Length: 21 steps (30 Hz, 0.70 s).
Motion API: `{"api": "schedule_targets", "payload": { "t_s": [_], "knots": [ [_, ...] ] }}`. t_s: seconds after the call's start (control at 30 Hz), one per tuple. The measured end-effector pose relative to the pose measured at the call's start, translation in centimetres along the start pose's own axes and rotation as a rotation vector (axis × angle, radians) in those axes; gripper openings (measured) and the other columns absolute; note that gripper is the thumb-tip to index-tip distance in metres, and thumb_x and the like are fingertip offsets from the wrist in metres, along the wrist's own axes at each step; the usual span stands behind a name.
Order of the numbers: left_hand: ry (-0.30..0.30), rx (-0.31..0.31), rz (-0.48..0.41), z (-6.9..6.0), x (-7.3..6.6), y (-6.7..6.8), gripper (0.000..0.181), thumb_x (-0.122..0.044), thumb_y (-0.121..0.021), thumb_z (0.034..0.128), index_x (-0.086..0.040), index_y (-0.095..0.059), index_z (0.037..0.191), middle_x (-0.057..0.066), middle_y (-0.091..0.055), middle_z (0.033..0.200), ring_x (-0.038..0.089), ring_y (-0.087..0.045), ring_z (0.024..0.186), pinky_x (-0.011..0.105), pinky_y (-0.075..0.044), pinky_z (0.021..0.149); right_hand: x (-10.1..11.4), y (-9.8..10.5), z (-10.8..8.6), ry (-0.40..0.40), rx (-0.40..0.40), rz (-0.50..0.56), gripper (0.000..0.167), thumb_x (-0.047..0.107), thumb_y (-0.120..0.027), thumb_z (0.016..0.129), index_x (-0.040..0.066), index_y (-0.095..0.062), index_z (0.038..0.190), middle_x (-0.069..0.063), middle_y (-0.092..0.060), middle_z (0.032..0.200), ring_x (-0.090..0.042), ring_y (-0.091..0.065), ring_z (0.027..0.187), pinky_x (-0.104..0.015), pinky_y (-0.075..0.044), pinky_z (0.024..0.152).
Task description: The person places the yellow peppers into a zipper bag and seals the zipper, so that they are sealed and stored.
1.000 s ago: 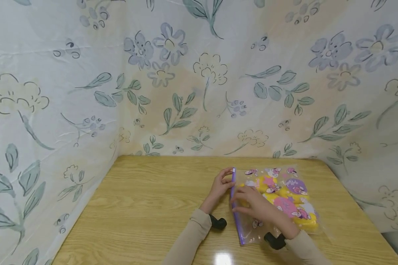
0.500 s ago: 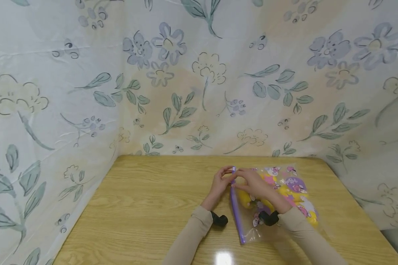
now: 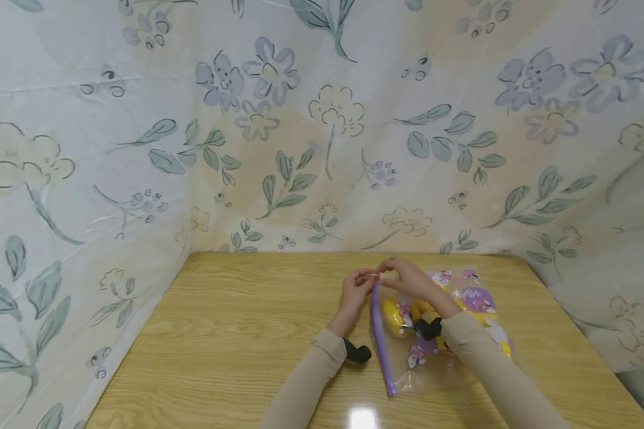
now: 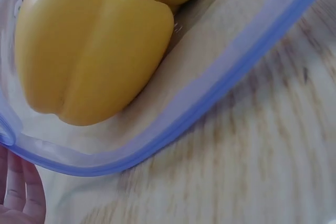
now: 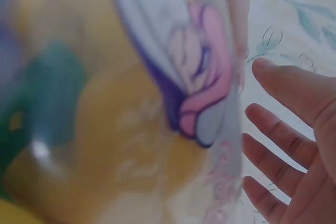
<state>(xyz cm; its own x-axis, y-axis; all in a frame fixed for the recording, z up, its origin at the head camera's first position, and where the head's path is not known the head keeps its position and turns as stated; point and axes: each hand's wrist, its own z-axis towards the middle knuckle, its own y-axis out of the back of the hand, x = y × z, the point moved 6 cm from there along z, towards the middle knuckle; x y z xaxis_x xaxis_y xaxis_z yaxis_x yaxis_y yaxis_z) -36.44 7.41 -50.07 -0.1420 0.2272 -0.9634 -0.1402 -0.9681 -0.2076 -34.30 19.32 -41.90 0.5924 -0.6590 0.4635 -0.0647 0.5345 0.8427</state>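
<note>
A clear zip bag (image 3: 407,378) with a purple zip edge and cartoon prints lies on the table's right half in the head view. Inside it are yellow bell peppers (image 4: 94,51) with green stems; prints and my right arm hide some of them. At the far end of the zip edge, my left hand (image 3: 354,298) pinches the bag's corner. My right hand (image 3: 411,281) reaches over the bag and pinches the same corner, fingertips close to the left ones. The left wrist view shows the purple zip edge (image 4: 173,135) bowed in a curve beside a pepper.
The bag lies on a wood-grain table (image 3: 236,333). Floral cloth (image 3: 279,179) hangs behind the table and along both sides. A black wrist mount (image 3: 357,353) sits on the left wrist, another (image 3: 428,328) on the right, above the bag.
My right hand has moved from the middle of the zip edge up to its far end, meeting the left hand. The left hand stays at that corner.
</note>
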Motion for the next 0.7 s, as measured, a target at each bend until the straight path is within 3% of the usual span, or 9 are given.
{"api": "schedule_targets", "payload": {
  "t_s": [0.13,0.4,0.57,0.7],
  "knots": [
    [-0.013,-0.008,-0.007,0.5,1.0,0.2,0.024,-0.011,-0.065,0.0866,0.001,-0.062,0.108,0.015,-0.068,0.095,0.012,-0.063,0.084,0.032,-0.055,0.079,-1.0,-0.2,0.6,-0.012,0.005,0.016,0.022,0.008,-0.067,0.084,0.003,-0.063,0.106,-0.012,-0.063,0.105,-0.034,-0.055,0.102,-0.052,-0.044,0.091],
    [-0.051,0.003,-0.008,0.5,1.2,0.1,0.024,-0.005,-0.063,0.0872,0.004,-0.061,0.109,0.015,-0.068,0.096,0.008,-0.063,0.083,0.028,-0.054,0.08,-2.3,-0.5,1.3,-0.027,0.012,0.117,0.016,0.005,-0.066,0.085,0.005,-0.063,0.101,-0.009,-0.063,0.103,-0.033,-0.055,0.104,-0.051,-0.042,0.093],
    [-0.054,0.008,-0.033,0.4,1.1,0.0,0.021,-0.004,-0.063,0.0864,0.006,-0.062,0.105,0.015,-0.068,0.097,0.007,-0.062,0.083,0.026,-0.054,0.079,-2.8,-0.6,1.4,-0.045,0.01,0.214,0.013,0.006,-0.064,0.086,0.005,-0.063,0.099,-0.009,-0.064,0.098,-0.028,-0.059,0.096,-0.053,-0.044,0.09],
    [-0.08,0.012,-0.024,0.0,0.0,-0.3,0.019,-0.003,-0.064,0.0859,0.008,-0.063,0.102,0.021,-0.066,0.099,0.009,-0.062,0.083,0.026,-0.054,0.076,-3.1,-0.5,1.4,-0.038,-0.012,0.245,0.012,0.003,-0.063,0.086,0.004,-0.063,0.098,-0.01,-0.064,0.096,-0.028,-0.06,0.092,-0.056,-0.044,0.088]
  ]
}}
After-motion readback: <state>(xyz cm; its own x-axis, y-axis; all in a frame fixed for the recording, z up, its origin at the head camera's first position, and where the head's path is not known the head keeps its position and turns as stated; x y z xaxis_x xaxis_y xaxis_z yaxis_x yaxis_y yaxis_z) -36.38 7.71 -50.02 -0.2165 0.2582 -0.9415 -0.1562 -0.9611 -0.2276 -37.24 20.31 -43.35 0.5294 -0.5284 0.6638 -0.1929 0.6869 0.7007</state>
